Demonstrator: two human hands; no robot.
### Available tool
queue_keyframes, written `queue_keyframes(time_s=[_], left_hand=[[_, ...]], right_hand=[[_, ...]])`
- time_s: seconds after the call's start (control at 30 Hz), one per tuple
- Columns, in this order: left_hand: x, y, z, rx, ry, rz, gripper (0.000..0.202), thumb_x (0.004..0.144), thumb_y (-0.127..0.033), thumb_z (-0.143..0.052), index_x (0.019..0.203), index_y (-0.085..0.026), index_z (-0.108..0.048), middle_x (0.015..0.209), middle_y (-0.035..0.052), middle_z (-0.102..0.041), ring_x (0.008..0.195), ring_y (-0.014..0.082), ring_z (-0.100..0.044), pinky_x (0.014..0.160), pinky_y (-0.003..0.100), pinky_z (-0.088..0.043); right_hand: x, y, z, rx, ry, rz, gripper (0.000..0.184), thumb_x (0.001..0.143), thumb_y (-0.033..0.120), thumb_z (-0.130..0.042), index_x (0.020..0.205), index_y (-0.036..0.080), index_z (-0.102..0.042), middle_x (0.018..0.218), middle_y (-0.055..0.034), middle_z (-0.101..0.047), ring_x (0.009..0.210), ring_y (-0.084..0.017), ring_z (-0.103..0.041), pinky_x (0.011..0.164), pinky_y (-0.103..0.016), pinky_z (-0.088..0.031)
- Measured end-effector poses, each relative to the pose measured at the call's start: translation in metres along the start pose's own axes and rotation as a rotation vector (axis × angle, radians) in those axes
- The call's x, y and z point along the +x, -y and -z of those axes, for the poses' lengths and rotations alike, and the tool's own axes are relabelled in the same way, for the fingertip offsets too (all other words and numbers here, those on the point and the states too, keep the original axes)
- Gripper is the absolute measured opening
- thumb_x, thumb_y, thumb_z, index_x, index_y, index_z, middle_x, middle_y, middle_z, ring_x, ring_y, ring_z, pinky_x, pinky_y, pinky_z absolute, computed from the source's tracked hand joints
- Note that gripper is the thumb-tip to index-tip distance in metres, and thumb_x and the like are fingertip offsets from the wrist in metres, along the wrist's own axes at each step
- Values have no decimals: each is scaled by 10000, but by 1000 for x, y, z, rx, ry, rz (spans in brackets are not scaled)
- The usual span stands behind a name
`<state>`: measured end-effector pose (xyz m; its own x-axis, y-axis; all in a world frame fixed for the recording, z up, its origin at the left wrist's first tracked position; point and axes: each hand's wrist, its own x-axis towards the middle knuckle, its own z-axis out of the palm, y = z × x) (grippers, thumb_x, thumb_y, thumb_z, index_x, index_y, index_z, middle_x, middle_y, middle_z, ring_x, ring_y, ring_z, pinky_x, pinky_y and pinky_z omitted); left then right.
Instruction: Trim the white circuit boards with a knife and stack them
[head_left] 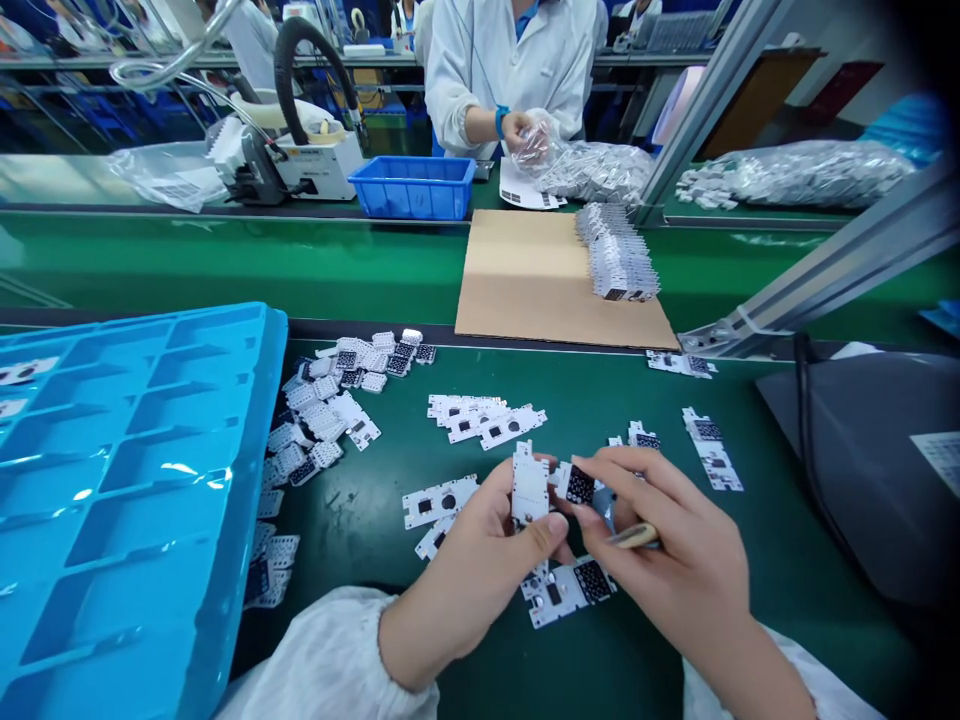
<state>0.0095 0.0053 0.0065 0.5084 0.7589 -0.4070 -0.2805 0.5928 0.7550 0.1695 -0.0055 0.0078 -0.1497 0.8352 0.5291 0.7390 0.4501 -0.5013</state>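
My left hand pinches a small white circuit-board piece upright between thumb and fingers. My right hand is closed on a second small piece with a dark chip at its fingertips, and a thin tan stick-like tool sits tucked in the same hand. The two pieces meet between my hands, just above the green mat. More white board pieces lie directly under my hands, and others lie to the left.
A blue moulded tray fills the left side. Loose board pieces are heaped beside it. A cardboard sheet carries a stack of boards. Across the belt a person in a white coat handles plastic bags. A blue bin stands there.
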Motion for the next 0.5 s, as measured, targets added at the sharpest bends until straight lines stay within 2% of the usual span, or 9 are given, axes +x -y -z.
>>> queue_keyframes(time_s=[0.1, 0.23, 0.3, 0.5], left_hand=[[1, -1, -1, 12, -12, 1, 204, 826, -296, -601, 959, -156, -537, 790, 11, -571, 664, 101, -513, 710, 266, -422], [-1, -1, -1, -60, 132, -1, 265, 879, -253, -518, 1138, -234, -566, 985, 27, -586, 921, 135, -528, 872, 279, -408], [-3, 1, 2, -36, 184, 29, 329, 898, -263, -485, 1222, -290, -535, 1016, 25, -580, 975, 149, -518, 898, 296, -402], [-3, 3, 5, 12, 246, -48, 292, 888, -310, -504, 1156, -230, -589, 969, 53, -600, 879, 159, -549, 861, 324, -438]], right_hand=[[-1, 1, -2, 1, -3, 16, 169, 831, 157, -549, 994, 185, -580, 889, -66, -580, 454, -48, -474, 382, -196, -409], [-2, 1, -2, -49, 47, 101, 210, 838, 163, -555, 1048, 170, -565, 922, -82, -593, 467, -43, -479, 419, -193, -430], [-3, -1, -1, -92, 56, 137, 202, 833, 160, -566, 1034, 159, -568, 930, -92, -601, 526, -66, -522, 443, -199, -439], [-3, -8, 4, -50, 127, 202, 307, 838, 123, -560, 1138, 180, -531, 985, -98, -588, 747, -136, -604, 539, -226, -481]])
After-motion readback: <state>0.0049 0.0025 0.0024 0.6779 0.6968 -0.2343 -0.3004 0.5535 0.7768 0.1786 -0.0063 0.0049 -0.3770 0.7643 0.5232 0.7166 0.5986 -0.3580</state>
